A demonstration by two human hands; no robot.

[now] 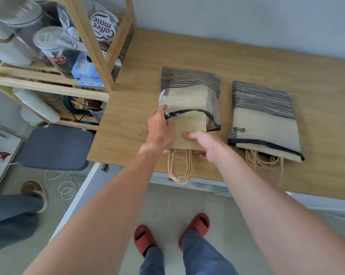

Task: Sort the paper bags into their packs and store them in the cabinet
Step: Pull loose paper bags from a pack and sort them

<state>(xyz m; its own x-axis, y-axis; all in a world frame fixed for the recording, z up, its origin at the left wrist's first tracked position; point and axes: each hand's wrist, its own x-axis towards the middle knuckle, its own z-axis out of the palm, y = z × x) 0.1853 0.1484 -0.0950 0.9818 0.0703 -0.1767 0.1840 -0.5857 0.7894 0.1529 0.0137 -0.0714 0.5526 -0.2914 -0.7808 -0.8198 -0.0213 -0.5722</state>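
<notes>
Readable upside down on a foil pouch (pixel 103 28) in the wooden shelf (pixel 92 50): "Coffee mate". "Nest", cut off, on a second pouch (pixel 71 41) beside it. "SaniQare", or close to it, on a light blue box (pixel 87 73), with "GLOVES" running up its side. IKEA logo on the right-hand pack (pixel 265 120) on the desk (pixel 187 50). Other labels too blurred to read

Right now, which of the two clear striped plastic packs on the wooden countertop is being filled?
The clear striped pack on the left: the left hand holds its mouth open while the right hand slides a brown paper bag in. The right pack lies untouched.
</notes>
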